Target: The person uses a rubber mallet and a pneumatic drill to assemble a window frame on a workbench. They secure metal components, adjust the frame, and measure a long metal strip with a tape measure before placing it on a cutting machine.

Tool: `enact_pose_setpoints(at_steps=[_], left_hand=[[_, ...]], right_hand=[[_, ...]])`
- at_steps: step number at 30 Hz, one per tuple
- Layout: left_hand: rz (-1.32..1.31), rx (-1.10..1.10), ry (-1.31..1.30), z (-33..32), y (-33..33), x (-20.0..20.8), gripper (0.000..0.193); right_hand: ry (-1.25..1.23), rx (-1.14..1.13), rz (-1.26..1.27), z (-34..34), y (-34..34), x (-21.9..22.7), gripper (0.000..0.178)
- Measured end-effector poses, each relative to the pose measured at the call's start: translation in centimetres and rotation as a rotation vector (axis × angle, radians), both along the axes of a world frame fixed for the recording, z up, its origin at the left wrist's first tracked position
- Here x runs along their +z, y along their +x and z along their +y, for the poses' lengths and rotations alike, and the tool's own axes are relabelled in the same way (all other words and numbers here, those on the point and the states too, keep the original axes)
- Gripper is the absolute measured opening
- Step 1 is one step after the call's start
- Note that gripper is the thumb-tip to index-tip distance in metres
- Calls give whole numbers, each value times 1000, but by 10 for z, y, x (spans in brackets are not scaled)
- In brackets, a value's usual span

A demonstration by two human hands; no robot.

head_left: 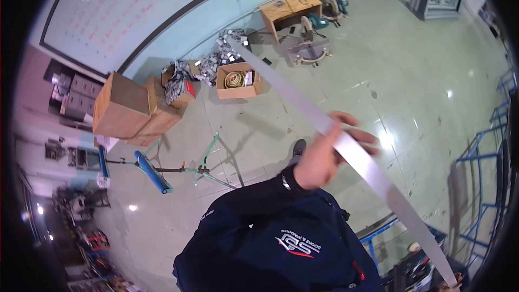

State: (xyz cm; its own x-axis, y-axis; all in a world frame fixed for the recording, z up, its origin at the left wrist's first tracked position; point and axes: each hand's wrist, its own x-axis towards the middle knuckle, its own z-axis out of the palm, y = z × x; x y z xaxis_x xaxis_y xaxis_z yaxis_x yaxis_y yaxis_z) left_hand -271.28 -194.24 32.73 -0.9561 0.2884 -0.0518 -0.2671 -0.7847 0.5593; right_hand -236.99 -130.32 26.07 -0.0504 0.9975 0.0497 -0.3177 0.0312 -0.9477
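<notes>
A long, flat, silver-grey metal strip (378,183) runs diagonally from the upper middle to the lower right corner. My left hand (320,157) reaches across my body and holds it partway along. The thumb side lies over the strip, while the other fingers spread loosely behind and beyond it, slightly blurred. At the near end, my right hand (457,280) shows only in part at the picture's dark rim, its fingers around the strip.
A miter saw (309,48) and a wooden box stand by the wall. An open carton (238,87) and heaps of small grey offcuts lie left of them. Brown boxes (121,105) and a green-legged roller stand (203,170) are at left. Blue metal racks (481,184) line the right.
</notes>
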Motion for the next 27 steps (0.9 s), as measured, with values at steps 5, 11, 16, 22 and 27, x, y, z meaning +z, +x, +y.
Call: enact_pose_setpoints(at_steps=[5,11,16,22,27], left_hand=[[259,-303,26,17,-78,41,36],[120,-244,113,-8,-224,22,36],[-45,-52,39,-74,-351,-28,38],[-134,38,-18,-163,-540,-109,35],[-258,96,13,-229,-722,-218,33]], right_hand=[[-13,87,-7,-5,-157,61,31],[-17,410,65,88,-369,111,36],[110,801,-141,0,-617,40,35],[25,1076,-123,-171,-945,-54,22],[-307,1288,-124,-471,-1166,-132,32]])
